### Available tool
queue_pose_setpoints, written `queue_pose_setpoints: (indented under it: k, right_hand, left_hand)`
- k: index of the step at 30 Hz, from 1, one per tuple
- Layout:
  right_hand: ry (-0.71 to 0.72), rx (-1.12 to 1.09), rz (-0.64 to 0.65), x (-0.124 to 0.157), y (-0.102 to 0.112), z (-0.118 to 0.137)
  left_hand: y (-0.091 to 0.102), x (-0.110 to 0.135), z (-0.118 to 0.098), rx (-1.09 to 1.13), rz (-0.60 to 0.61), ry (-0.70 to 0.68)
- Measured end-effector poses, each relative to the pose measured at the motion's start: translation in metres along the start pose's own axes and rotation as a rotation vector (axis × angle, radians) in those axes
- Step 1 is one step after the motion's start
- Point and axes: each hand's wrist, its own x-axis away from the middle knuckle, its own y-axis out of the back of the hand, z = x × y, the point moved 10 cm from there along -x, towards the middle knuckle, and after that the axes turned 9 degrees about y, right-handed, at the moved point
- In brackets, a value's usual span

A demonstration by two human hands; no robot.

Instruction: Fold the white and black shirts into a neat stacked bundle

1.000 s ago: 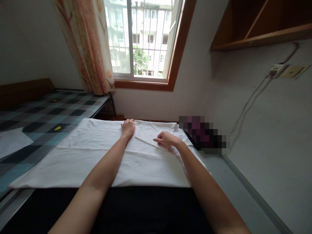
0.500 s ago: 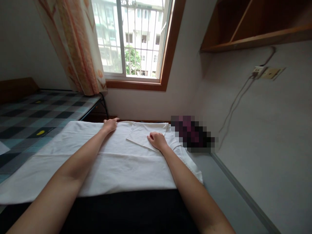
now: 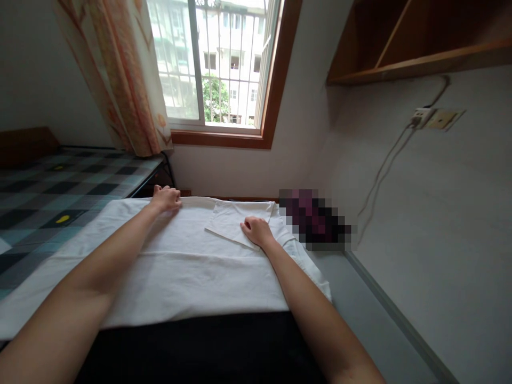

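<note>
A white T-shirt (image 3: 192,277) lies spread in front of me, with what looks like a sleeve (image 3: 224,218) folded inward over its far right part. My right hand (image 3: 257,231) is closed and rests on that folded sleeve, its curled fingers against the cloth. At the far edge of the shirt, left of the sleeve, is my left hand (image 3: 166,198). Its fingers are curled with the knuckles up, and what lies under them is hidden. A crease runs across the middle of the shirt, and the near edge hangs close to my body.
A bed with a checked cover (image 3: 108,176) stands on the left, below a curtain (image 3: 132,96) and a barred window (image 3: 224,69). A blurred dark purple item (image 3: 312,218) sits at the far right, on the grey surface (image 3: 352,298) beside the wall. Shelves (image 3: 424,58) and a socket with cords (image 3: 421,116) are above.
My left hand has moved left along the far edge of the T-shirt, and its fingers are now more curled. My right hand stays on the folded sleeve.
</note>
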Motion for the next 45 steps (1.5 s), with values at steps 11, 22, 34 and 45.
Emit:
queue_pose_setpoints:
  k: [11,22,34,45]
  right_hand:
    - [-0.024,0.012,0.012,0.001,0.003,0.001]
    - [-0.026,0.012,0.007,-0.001,0.002,0.001]
    - [-0.05,0.023,-0.041,0.0,0.005,-0.002]
    - [-0.048,0.036,-0.06,-0.001,0.005,-0.005]
  left_hand:
    - [-0.005,0.016,0.078,-0.086,0.021,0.083]
    - [0.041,0.04,0.073,-0.083,-0.197,0.05]
    - [0.028,0.081,0.107,-0.157,-0.029,-0.153]
    - [0.043,0.106,0.157,-0.136,-0.182,-0.071]
